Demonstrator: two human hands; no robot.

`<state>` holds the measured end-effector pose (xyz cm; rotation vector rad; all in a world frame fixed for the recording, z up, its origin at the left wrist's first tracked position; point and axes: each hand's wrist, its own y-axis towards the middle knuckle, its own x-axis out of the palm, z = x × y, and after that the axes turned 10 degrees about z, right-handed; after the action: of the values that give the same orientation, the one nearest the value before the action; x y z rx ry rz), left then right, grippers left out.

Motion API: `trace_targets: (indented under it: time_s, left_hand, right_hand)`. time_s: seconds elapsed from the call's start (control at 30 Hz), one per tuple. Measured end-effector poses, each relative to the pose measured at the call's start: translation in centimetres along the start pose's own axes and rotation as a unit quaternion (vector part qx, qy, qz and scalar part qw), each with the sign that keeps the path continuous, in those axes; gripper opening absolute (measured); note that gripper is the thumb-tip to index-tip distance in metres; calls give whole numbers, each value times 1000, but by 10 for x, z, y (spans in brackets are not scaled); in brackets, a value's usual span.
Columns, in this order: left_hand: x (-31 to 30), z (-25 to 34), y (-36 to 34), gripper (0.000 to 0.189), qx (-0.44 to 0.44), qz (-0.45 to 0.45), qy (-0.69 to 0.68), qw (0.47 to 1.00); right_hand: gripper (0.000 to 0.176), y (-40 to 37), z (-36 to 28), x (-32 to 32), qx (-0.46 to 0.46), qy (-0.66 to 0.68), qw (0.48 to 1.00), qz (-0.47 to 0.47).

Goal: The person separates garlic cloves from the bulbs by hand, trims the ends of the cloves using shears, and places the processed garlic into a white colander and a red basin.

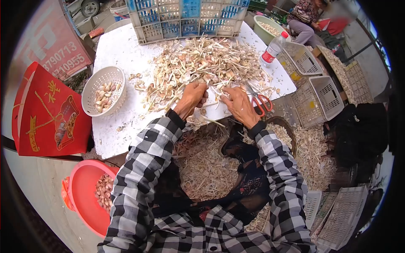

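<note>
A loose heap of dry garlic stalks, skins and cloves [202, 61] covers the middle of the white tabletop [114, 135]. At its near edge, my left hand [193, 99] is closed, fingers curled in a pinch; what they hold is hidden. My right hand [241, 107] lies just to the right, thumb and forefinger bent together by a pale bit of stalk, their contents too small to name. Red-handled scissors [262, 105] rest beside my right hand, blades toward the heap. Left of the heap, a white colander [88, 90] contains several peeled-looking cloves.
A blue and white crate [190, 19] stands behind the heap, a red-capped bottle [273, 50] at the right. Red box [55, 114] and pink basin [82, 198] flank the left. Crates [316, 101] stand right; a seated person [303, 21] is beyond. Husks [206, 168] lie below.
</note>
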<state>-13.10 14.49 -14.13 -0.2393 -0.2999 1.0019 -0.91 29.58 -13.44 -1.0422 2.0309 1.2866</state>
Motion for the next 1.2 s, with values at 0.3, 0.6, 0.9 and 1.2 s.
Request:
trace_targets:
  time_s: [0.3,0.6,0.9,1.2]
  left_hand:
    - [6,-13,5,9,-119,-103,-170,973]
    - [14,-6,0,33,-105,-136,-186,967]
    - [12,-7,-8,31,11,-137,-56,989]
    - [-4,4,14,28,-139,-7,-358,923]
  right_hand:
    - [16,8,0,11,58,154,983,82]
    - [12,14,-27,-19,60,266,962,20]
    - [13,9,-36,-15,139,258,956,-24]
    - [16,-3,48,-40,10,-147,985,89]
